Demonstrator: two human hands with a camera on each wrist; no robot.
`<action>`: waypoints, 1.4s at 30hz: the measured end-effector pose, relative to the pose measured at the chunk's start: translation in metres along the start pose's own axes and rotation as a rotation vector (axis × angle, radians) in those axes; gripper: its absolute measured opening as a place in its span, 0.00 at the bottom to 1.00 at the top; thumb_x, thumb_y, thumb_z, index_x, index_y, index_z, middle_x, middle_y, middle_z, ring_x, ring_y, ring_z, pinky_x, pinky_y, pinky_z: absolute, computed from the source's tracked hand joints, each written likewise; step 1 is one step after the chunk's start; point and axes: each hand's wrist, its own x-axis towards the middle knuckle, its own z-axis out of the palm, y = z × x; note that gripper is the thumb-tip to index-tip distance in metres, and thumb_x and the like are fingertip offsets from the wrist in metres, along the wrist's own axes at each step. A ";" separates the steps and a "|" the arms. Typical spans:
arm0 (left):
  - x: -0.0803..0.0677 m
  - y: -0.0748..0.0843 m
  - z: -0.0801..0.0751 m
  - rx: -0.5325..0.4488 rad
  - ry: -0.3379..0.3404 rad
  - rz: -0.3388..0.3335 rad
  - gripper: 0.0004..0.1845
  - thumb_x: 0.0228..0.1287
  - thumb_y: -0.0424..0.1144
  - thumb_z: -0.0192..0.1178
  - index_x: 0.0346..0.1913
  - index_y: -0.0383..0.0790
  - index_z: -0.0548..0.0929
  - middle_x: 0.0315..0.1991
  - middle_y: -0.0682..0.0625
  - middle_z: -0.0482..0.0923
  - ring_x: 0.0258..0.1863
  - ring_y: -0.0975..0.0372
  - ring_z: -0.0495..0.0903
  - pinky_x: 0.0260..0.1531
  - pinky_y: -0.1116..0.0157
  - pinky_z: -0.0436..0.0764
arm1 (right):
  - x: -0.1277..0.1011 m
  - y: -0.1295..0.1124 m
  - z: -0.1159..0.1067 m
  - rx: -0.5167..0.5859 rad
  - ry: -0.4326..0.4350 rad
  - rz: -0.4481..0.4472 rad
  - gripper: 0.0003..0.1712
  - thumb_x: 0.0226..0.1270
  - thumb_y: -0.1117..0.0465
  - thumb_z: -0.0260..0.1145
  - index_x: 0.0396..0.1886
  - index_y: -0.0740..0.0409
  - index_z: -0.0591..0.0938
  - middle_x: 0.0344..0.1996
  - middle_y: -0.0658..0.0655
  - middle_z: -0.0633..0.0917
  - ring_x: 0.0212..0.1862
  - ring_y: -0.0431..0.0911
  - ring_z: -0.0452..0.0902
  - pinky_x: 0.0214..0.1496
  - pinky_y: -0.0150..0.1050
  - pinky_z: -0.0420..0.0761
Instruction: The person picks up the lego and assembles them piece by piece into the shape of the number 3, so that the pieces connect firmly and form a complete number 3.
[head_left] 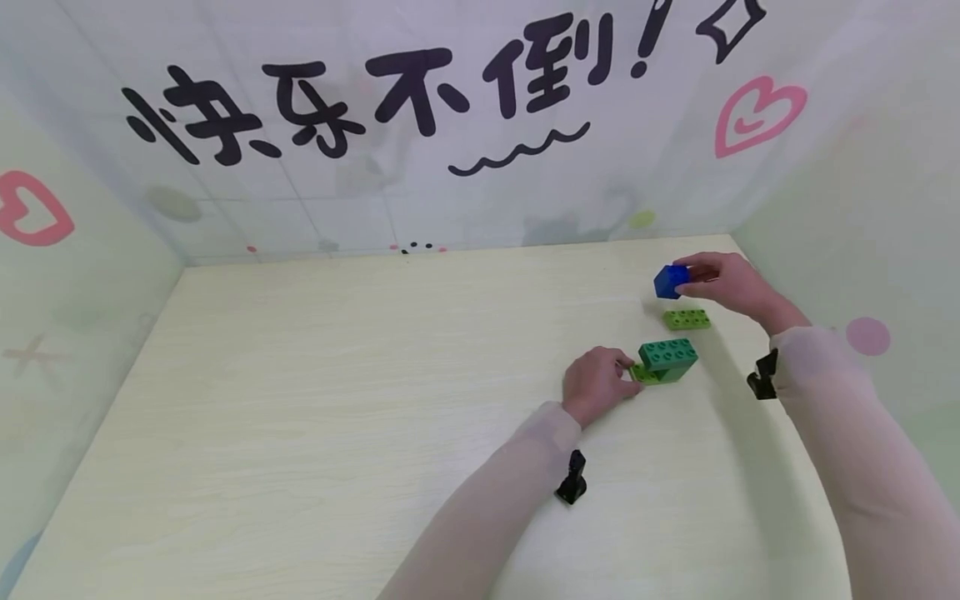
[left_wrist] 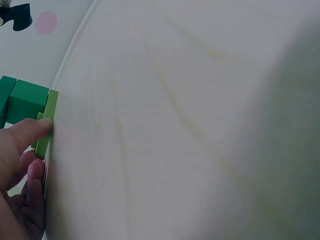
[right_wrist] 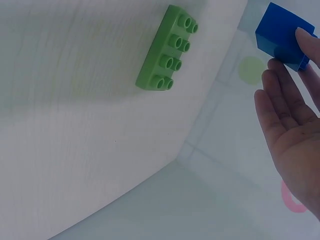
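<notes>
My right hand (head_left: 723, 279) pinches a blue toy brick (head_left: 670, 282) between thumb and fingers, raised over the far right of the table. In the right wrist view the blue brick (right_wrist: 280, 36) sits at the fingertips, its studs turned toward the palm side. My left hand (head_left: 596, 383) grips the left end of a light green brick (head_left: 643, 374) lying flat on the table. Dark green bricks (head_left: 668, 355) stand stacked on that light green one. The left wrist view shows the thumb on the light green brick (left_wrist: 50, 107), beside the dark green block (left_wrist: 29, 100).
Another light green brick (head_left: 686, 319), with two rows of studs facing up, lies on the table behind the stack and below my right hand. The pale wooden table (head_left: 337, 400) meets a printed backdrop (head_left: 390, 183) at the back and sides.
</notes>
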 end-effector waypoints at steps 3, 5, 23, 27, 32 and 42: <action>0.000 -0.001 0.001 -0.005 -0.001 0.005 0.17 0.48 0.50 0.70 0.43 0.52 0.85 0.27 0.64 0.75 0.25 0.73 0.70 0.21 0.74 0.67 | -0.003 -0.001 0.000 -0.022 0.000 -0.014 0.30 0.65 0.55 0.61 0.62 0.67 0.67 0.52 0.72 0.72 0.52 0.62 0.69 0.53 0.55 0.70; 0.001 -0.001 0.001 -0.008 -0.001 0.007 0.17 0.48 0.50 0.70 0.43 0.52 0.85 0.28 0.63 0.76 0.25 0.73 0.70 0.21 0.74 0.67 | -0.006 -0.002 0.000 -0.029 0.001 -0.024 0.30 0.64 0.55 0.61 0.62 0.67 0.67 0.52 0.72 0.72 0.52 0.61 0.70 0.53 0.55 0.70; -0.002 0.000 -0.001 -0.012 0.007 0.013 0.17 0.48 0.50 0.69 0.43 0.52 0.85 0.27 0.63 0.75 0.25 0.73 0.70 0.21 0.75 0.67 | -0.032 -0.015 0.001 -0.080 0.000 -0.144 0.27 0.61 0.60 0.64 0.58 0.69 0.71 0.45 0.69 0.78 0.46 0.58 0.75 0.38 0.28 0.75; -0.003 0.000 -0.002 -0.013 0.012 0.017 0.17 0.48 0.50 0.69 0.43 0.51 0.85 0.28 0.63 0.76 0.25 0.73 0.70 0.21 0.75 0.66 | -0.038 -0.017 0.001 -0.075 -0.005 -0.172 0.27 0.62 0.60 0.64 0.57 0.70 0.72 0.44 0.69 0.78 0.45 0.58 0.76 0.37 0.24 0.73; -0.003 0.000 -0.001 -0.022 0.011 0.018 0.17 0.48 0.49 0.69 0.43 0.51 0.85 0.28 0.62 0.76 0.25 0.73 0.70 0.21 0.75 0.67 | -0.046 -0.017 0.003 -0.085 0.004 -0.168 0.26 0.61 0.60 0.65 0.56 0.68 0.73 0.44 0.67 0.79 0.45 0.56 0.76 0.38 0.25 0.73; -0.003 0.000 0.000 -0.022 0.014 0.018 0.17 0.48 0.49 0.69 0.43 0.51 0.85 0.28 0.62 0.76 0.25 0.73 0.70 0.21 0.74 0.67 | -0.060 -0.014 0.005 -0.113 0.012 -0.211 0.24 0.61 0.60 0.64 0.55 0.67 0.74 0.43 0.65 0.80 0.43 0.47 0.76 0.41 0.20 0.70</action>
